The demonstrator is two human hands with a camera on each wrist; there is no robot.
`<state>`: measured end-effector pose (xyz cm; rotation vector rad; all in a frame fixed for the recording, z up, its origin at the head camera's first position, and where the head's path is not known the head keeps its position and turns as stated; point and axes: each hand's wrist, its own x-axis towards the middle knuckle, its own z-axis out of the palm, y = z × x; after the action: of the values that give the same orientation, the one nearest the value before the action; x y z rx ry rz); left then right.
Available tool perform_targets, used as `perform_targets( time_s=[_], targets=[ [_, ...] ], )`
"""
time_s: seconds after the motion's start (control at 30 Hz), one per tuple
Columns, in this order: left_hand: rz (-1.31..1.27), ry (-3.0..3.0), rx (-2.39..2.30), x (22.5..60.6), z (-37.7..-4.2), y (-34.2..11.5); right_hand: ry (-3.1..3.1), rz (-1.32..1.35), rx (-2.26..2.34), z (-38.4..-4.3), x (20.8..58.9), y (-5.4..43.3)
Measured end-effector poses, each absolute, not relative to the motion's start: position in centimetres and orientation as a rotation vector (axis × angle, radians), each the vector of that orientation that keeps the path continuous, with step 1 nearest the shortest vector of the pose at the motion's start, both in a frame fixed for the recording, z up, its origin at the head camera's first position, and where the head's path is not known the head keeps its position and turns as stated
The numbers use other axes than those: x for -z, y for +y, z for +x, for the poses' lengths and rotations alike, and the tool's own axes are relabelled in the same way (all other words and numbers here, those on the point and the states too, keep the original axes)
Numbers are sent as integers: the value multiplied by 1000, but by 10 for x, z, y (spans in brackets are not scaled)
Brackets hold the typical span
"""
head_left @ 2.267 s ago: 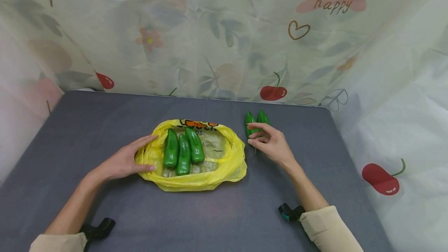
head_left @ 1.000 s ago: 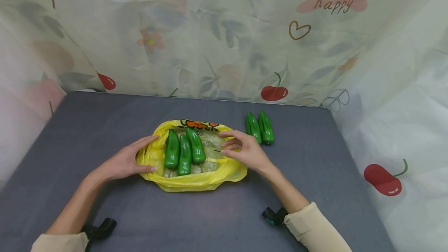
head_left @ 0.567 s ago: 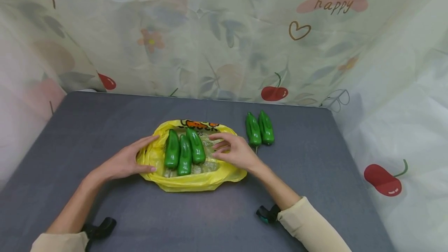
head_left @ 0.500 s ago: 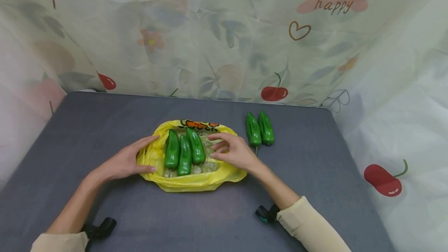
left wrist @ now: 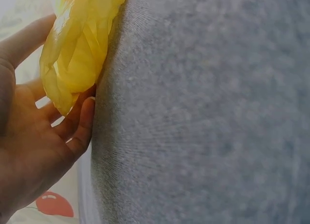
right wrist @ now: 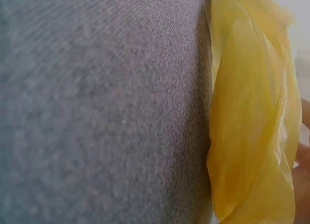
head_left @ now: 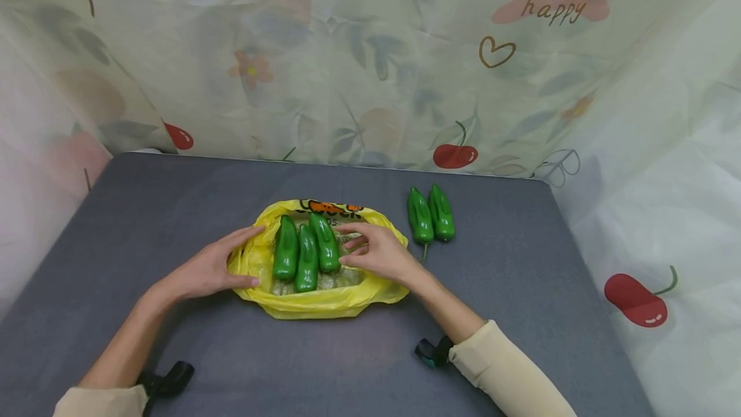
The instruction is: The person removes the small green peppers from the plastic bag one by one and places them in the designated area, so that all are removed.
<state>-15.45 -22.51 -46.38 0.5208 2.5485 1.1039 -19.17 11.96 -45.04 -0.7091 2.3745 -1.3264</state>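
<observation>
Pale printed cloth [head_left: 347, 50] encloses the far side and both flanks, patterned with leaves, hearts, cherries and the word "happy". Below it extends a dark grey worktop [head_left: 347, 372] with a fine woven texture; its near edge lies outside the head view. Beige sleeves [head_left: 509, 372] are cut off at the bottom of the same view, each with a black wrist device [head_left: 170, 379] beside it. A yellow plastic bag [head_left: 312, 307] sits near the middle of the worktop, mouth up and rim folded out; the lettering on its far wall is creased and only partly legible. The left hand [head_left: 211, 266] spans the bag's left end, thumb and fingers spread and resting on the plastic, with no clenching seen. The right hand [head_left: 379, 253] is over the bag's right side, fingers relaxed and slightly bent, the thumb tip close to a pepper; contact cannot be confirmed. Both wrist views show chiefly worktop and bag wall, and the plastic conceals the contents there. Inside the bag's left half, three green peppers [head_left: 307, 262] lie side by side, long axes running near to far, narrow ends away from the person; the rightmost tilts its tip leftward. Two loose peppers [head_left: 442, 214] lie together beyond the bag's right end, similarly aligned; a thin stem [head_left: 425, 252] on one points nearward.
</observation>
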Motion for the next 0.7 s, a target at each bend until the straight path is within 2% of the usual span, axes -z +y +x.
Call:
perform_targets(
  time_s=[0.27, 0.7],
  targets=[
    [520, 2557, -1094, 464, -156, -225, 2414, -670, 1217, -191, 452, 111],
    [512, 2554, -1092, 463, -156, -225, 2480, -791, 1013, -191, 459, 101]
  ],
)
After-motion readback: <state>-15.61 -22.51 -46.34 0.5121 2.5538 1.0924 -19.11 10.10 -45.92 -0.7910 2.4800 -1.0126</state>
